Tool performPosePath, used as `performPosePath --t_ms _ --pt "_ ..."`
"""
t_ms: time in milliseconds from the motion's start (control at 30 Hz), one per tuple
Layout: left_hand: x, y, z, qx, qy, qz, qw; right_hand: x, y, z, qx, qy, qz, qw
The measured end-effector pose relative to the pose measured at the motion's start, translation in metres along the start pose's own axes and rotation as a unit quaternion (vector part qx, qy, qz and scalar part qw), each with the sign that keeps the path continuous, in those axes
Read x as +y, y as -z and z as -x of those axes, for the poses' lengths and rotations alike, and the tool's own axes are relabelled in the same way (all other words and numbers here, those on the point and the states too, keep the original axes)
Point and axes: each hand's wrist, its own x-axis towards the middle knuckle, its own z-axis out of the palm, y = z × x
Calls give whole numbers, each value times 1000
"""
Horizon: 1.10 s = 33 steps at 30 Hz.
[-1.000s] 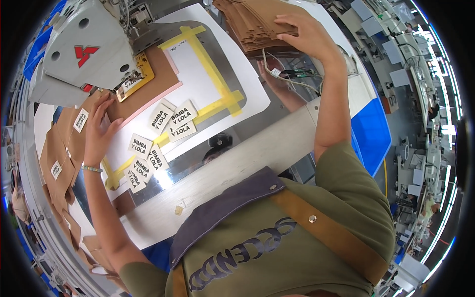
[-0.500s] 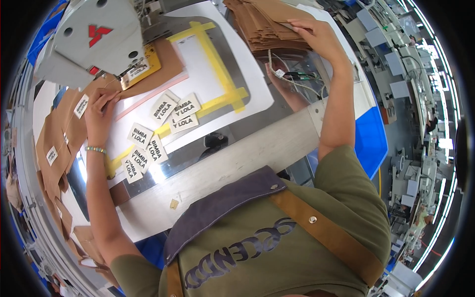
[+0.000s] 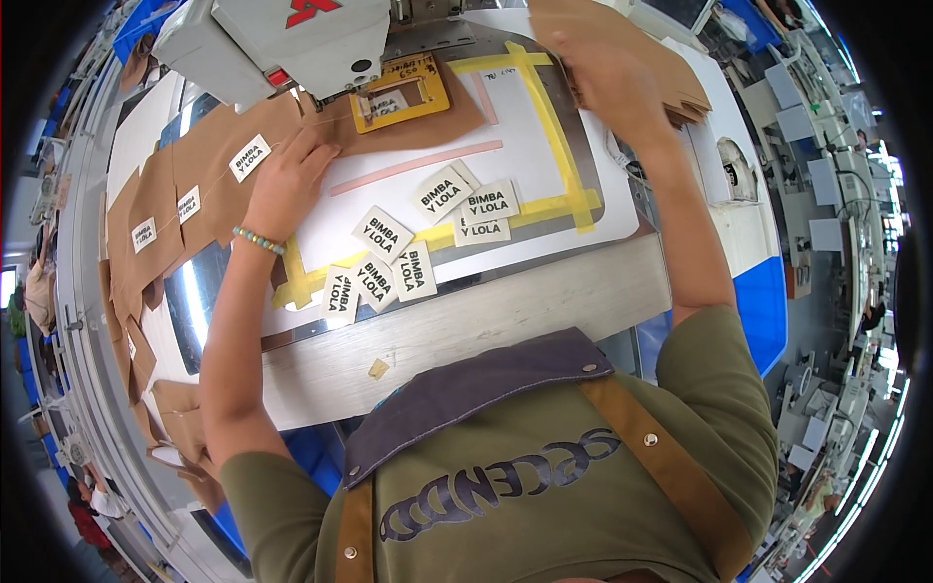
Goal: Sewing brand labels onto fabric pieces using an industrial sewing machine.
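My left hand (image 3: 287,180), its fingers closed, is on the brown piece (image 3: 452,131) under the sewing machine (image 3: 267,44). A yellow clamp frame (image 3: 437,92) rests over that piece and a white label. My right hand (image 3: 617,92), blurred, grips a brown piece (image 3: 564,19) at the stack (image 3: 685,92) on the upper right. Loose square white labels (image 3: 382,233) lie on a white template sheet (image 3: 530,170) with yellow tape and pink strips. Labelled brown pieces (image 3: 155,209), apparently linked by thread, lie at the left.
The metal front edge (image 3: 466,291) of the table runs before my body. Blue bins stand at the right (image 3: 758,311) and lower left (image 3: 316,457). Cables (image 3: 627,155) lie beside the stack. Rows of workstations (image 3: 836,223) with people line the right rim.
The brown piece under the clamp has shifted left and up, baring the pink strips. My right hand has moved up with a brown piece. The view has shifted, moving the scene rightward.
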Motion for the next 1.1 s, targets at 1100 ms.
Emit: performPosePath --t_ms 1100 --pt "75 18 31 -156 130 -30 979 -100 -27 -17 -53 161 -171 971"
